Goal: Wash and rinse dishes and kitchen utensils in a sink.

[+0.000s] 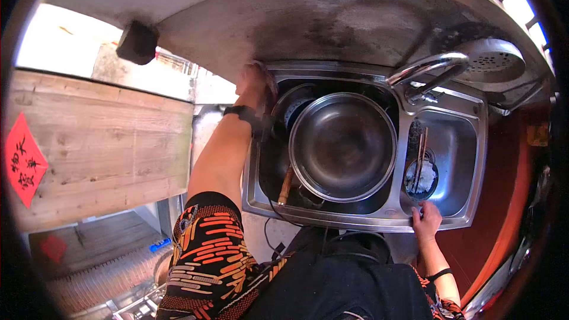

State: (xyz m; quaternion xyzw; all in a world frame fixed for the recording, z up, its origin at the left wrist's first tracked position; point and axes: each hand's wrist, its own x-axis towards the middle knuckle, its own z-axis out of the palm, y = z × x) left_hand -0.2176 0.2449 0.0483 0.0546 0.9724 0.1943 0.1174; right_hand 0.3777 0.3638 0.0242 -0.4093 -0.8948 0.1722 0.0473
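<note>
My left hand point(252, 79) reaches to the far left corner of the stainless steel double sink point(393, 186), its fingers on a reddish item that my wrist and the blur partly hide. My right hand point(426, 220) rests at the near rim of the smaller basin, nothing visible in it. Just beyond its fingertips a small bowl point(421, 180) of white food like rice stands in that basin, chopsticks point(420, 155) lying across it. A large round metal basin point(343, 146) fills much of the left basin, over other dark cookware and a wooden handle point(286, 186).
A chrome faucet point(429, 69) arches at the back between the basins. Behind it a perforated metal strainer point(495, 60) leans on the stained wall point(338, 18). A wooden panel point(111, 146) with red paper point(26, 162) stands at left. A thin black cable point(266, 231) hangs before the sink.
</note>
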